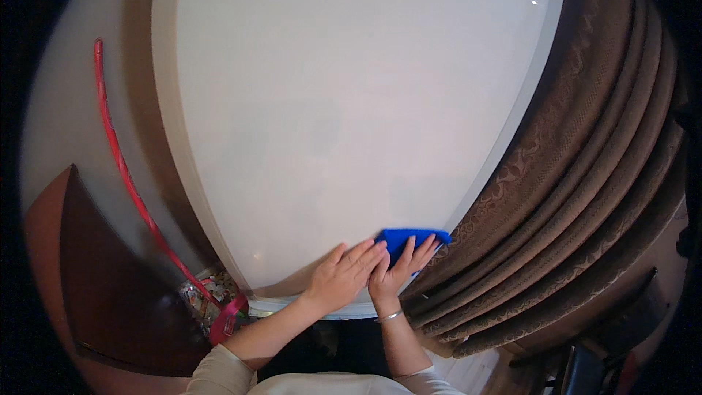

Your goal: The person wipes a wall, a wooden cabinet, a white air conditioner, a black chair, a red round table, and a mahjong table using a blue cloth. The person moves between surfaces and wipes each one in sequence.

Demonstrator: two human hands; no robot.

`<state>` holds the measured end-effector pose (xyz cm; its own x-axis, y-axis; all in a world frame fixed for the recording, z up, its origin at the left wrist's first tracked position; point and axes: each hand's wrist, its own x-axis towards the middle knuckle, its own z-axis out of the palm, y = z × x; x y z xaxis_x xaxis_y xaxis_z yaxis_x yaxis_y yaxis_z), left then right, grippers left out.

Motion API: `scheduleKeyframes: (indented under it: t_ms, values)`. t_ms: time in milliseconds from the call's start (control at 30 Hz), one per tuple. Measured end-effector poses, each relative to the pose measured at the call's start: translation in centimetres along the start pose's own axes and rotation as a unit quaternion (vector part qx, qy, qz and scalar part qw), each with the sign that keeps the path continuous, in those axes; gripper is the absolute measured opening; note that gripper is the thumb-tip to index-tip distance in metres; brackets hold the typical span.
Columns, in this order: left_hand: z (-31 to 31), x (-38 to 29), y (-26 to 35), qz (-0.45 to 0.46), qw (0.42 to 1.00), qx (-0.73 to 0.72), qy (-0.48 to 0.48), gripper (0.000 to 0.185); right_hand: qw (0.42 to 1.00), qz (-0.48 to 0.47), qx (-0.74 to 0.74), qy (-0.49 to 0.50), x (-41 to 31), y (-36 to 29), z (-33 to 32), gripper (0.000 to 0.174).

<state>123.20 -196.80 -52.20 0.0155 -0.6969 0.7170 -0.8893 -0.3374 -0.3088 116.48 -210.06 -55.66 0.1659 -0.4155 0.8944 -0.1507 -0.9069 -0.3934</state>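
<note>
A large white panel [351, 93] with a raised pale border lies before me. Near its lower right corner, my right hand [399, 271] presses a folded blue cloth [397, 238] against the panel, the fingers spread over it. A silver bangle [389, 316] circles that wrist. My left hand [345, 274] rests flat beside it, palm down and holding nothing. Its fingertips reach the cloth's left edge and the right hand's thumb side. Part of the cloth is hidden under the right hand.
Brown patterned curtains [548, 203] hang along the panel's right side. At left, a long red pole [123, 167] leans by a dark brown furniture piece [120, 274]. Cluttered small items [200, 296] lie by the pole's lower end. A black chair [576, 370] stands at lower right.
</note>
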Motion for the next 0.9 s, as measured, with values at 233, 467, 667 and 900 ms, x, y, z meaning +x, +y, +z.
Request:
scheduleKeyframes:
  t_ms: [233,467,667,900]
  values:
    - [-2.6,-3.3,-6.9,-0.155,0.982,-0.075,0.079,0.058,0.987,-0.131,-0.074,-0.056,4.3,-8.9,3.8,0.047]
    - [-3.4,-8.8,-8.0,-0.135,0.989,-0.05,0.017,0.053,0.976,-0.195,-0.091,-0.045,-1.9,-8.5,5.6,0.057]
    - [-5.1,-4.3,-10.8,-0.045,0.996,0.013,0.077,0.047,0.985,-0.154,-0.072,-0.034,3.0,-9.4,3.6,0.057]
    - [-7.0,-2.4,-14.9,-0.16,0.971,-0.038,0.173,0.046,0.97,-0.222,-0.093,-0.021,12.0,-17.2,3.3,0.04]
